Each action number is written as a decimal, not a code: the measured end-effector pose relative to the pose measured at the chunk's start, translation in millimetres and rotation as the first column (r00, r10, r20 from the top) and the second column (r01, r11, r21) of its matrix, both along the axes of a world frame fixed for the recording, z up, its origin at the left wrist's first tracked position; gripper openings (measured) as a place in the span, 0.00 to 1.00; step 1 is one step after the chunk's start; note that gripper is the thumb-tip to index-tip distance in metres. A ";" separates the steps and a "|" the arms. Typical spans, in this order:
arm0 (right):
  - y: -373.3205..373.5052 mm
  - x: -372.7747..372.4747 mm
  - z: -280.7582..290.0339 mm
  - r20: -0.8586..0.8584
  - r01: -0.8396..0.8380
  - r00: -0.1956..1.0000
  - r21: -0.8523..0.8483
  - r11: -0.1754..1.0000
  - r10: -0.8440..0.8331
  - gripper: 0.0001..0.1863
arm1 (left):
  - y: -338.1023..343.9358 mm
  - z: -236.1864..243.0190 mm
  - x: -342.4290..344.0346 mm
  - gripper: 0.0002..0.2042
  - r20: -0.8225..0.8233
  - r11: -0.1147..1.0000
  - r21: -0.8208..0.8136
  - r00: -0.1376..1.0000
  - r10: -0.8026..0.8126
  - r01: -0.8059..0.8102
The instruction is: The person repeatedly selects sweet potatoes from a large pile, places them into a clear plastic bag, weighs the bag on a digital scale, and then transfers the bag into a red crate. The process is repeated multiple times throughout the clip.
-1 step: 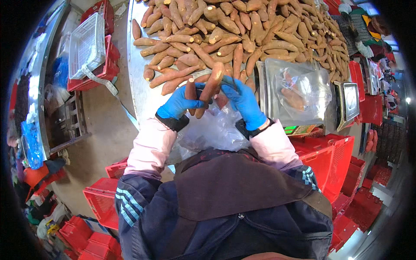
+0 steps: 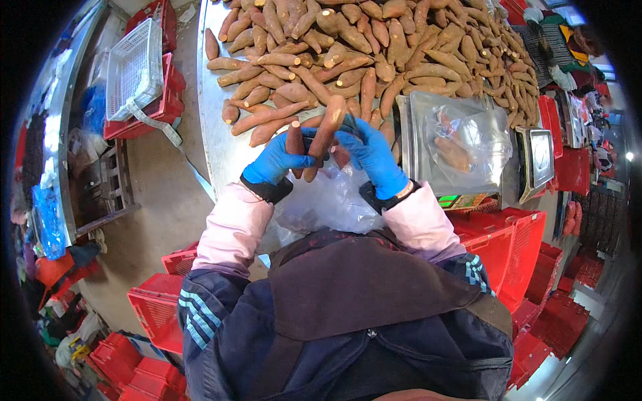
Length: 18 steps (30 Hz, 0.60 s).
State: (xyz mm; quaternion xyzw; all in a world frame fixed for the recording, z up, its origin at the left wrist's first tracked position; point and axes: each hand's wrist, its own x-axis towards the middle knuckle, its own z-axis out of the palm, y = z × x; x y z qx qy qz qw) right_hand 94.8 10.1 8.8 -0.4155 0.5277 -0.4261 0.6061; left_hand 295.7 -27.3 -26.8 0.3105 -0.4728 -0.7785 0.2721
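Note:
My left hand (image 2: 275,162), in a blue glove, is closed around a long sweet potato (image 2: 324,140) and a shorter sweet potato (image 2: 294,142) beside it. Close against the long one's right side is my right hand (image 2: 374,157), also blue-gloved, its fingers curled. Something dark and thin shows at those fingers, but I cannot make out what it is. Below both hands lies a crumpled clear plastic bag (image 2: 331,204), with reddish pieces visible near its top. To the right, a clear bag with sweet potatoes inside (image 2: 455,155) rests on a metal scale (image 2: 420,110).
A large heap of sweet potatoes (image 2: 374,50) covers the far part of the metal table (image 2: 208,100). Red crates (image 2: 498,250) stand at my right, and another red crate (image 2: 157,304) at my left. A white basket (image 2: 134,70) sits on red crates at the far left.
My right hand has shifted slightly left, closer to the long sweet potato. The left hand keeps its hold almost unmoved.

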 end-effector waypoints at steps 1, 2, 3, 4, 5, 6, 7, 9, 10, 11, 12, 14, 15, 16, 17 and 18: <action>-6.4 4.3 0.7 0.095 -0.074 0.992 -0.038 0.997 0.078 0.16 | 1.7 3.8 1.4 0.21 0.035 1.000 0.000 0.999 -0.008 0.008; -11.3 7.9 -0.4 -0.007 -0.049 0.999 0.060 0.997 0.049 0.16 | 2.6 7.1 4.3 0.21 0.116 0.999 0.033 0.993 -0.024 0.021; -14.8 11.3 -2.8 -0.025 -0.065 0.997 0.058 0.996 0.067 0.17 | 4.6 9.4 5.6 0.21 0.080 0.998 0.058 0.997 -0.015 0.011; -16.6 13.7 -5.8 -0.045 -0.080 0.996 0.056 0.995 0.083 0.18 | 6.2 10.9 7.7 0.21 0.071 0.996 0.085 0.997 0.001 -0.007; -17.3 16.3 -9.6 -0.064 -0.094 0.993 0.051 0.994 0.097 0.19 | 7.5 11.3 9.0 0.21 0.061 0.994 0.109 0.998 0.016 -0.023; -17.6 17.4 -12.7 -0.109 -0.120 0.987 -0.012 0.993 0.118 0.19 | 9.8 10.8 10.1 0.21 0.024 0.992 0.115 0.999 0.041 -0.044; -16.7 18.3 -15.6 -0.157 -0.151 0.978 -0.072 0.986 0.138 0.19 | 11.0 8.9 11.2 0.21 -0.027 0.990 0.128 0.998 0.062 -0.058; -20.6 15.7 -19.5 -0.275 -0.242 0.938 -0.086 0.967 0.210 0.20 | 14.8 2.1 11.2 0.21 -0.129 0.985 0.152 0.987 0.098 -0.078; -26.2 12.3 -21.0 -0.339 -0.290 0.904 -0.042 0.956 0.260 0.20 | 15.7 -2.5 10.5 0.21 -0.083 0.976 0.182 0.987 0.134 -0.117; -31.6 7.9 -21.9 -0.409 -0.380 0.848 -0.027 0.925 0.337 0.21 | 16.7 -7.6 10.0 0.21 -0.031 0.965 0.213 0.986 0.162 -0.152; -44.0 7.3 -26.3 -0.153 -0.184 0.972 -0.020 0.983 0.179 0.20 | 16.0 -13.4 8.2 0.21 0.048 0.959 0.211 0.982 0.184 -0.190; -81.4 -15.1 -29.7 -0.311 0.007 0.950 -0.099 0.995 -0.038 0.14 | 13.4 -26.9 0.5 0.20 0.158 0.954 0.152 0.960 0.233 -0.257; -101.1 -25.3 -34.1 -0.378 0.083 0.914 -0.180 0.980 -0.147 0.14 | 14.4 -33.3 -5.0 0.19 0.211 0.972 0.013 0.950 0.229 -0.237; -120.8 -31.2 -41.6 -0.473 0.036 0.860 -0.318 0.947 -0.191 0.16 | 14.1 -39.9 -13.8 0.19 0.264 0.969 -0.129 0.935 0.237 -0.209; -136.8 -34.5 -49.7 -0.615 -0.093 0.768 -0.377 0.921 -0.175 0.17 | 11.5 -46.1 -17.5 0.20 0.290 0.940 -0.304 0.925 0.244 -0.152; -149.3 -36.5 -55.6 -0.735 -0.190 0.650 -0.403 0.895 -0.193 0.18 | 9.3 -51.9 -21.8 0.22 0.325 0.940 -0.338 0.931 0.167 -0.051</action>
